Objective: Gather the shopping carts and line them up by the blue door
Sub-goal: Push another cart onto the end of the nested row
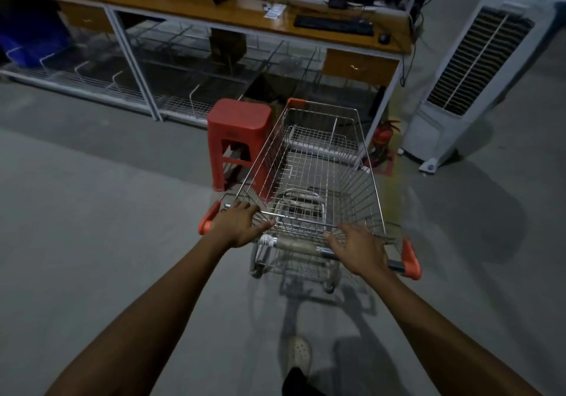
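A metal wire shopping cart with red corner caps stands on the grey floor in front of me, its basket empty. My left hand rests on the left end of the cart's handle bar, fingers curled over it. On the right end lies my right hand, its fingers spread over the bar and the basket's rear rim. No blue door is in view.
A red plastic stool stands touching the cart's left front side. Behind it runs a wooden counter with wire shelves below and a keyboard on top. A white air cooler stands at right, a red fire extinguisher beside it.
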`<state>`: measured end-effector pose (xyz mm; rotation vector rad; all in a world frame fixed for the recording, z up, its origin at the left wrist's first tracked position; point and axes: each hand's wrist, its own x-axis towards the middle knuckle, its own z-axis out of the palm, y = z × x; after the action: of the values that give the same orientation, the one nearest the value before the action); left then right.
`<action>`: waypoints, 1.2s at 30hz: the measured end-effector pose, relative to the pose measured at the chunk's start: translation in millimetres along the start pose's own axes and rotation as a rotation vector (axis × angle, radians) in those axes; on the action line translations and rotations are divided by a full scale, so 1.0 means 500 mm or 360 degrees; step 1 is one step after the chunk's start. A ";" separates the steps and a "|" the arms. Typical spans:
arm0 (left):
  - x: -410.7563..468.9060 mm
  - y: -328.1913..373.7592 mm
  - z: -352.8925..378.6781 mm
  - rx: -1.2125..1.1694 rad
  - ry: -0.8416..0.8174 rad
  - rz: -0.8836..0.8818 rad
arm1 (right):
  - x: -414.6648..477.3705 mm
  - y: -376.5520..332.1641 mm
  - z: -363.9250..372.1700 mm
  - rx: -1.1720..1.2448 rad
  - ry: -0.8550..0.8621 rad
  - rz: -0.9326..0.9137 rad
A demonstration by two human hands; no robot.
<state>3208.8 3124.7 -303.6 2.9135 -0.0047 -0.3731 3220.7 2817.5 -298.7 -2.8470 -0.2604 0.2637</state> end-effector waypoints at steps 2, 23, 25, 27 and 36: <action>-0.053 -0.019 0.012 -0.0017 0.0020 -0.0017 | -0.040 -0.022 0.015 0.0018 0.0007 -0.0034; -0.579 -0.175 0.101 -0.0156 0.0199 -0.0514 | -0.310 -0.277 0.126 -0.0107 -0.0007 -0.0499; -0.612 -0.192 0.103 -0.0163 0.0214 -0.0583 | -0.314 -0.307 0.133 -0.0116 -0.0025 -0.0556; -0.642 -0.214 0.107 -0.0170 0.0227 -0.0652 | -0.316 -0.341 0.139 -0.0116 -0.0034 -0.0630; -0.746 -0.293 0.114 -0.0262 0.0305 -0.1008 | -0.274 -0.497 0.172 -0.0142 -0.0110 -0.1017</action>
<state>2830.3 3267.6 -294.1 2.7038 0.9401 -0.1681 3033.0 3046.8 -289.2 -2.6617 -1.1821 0.2159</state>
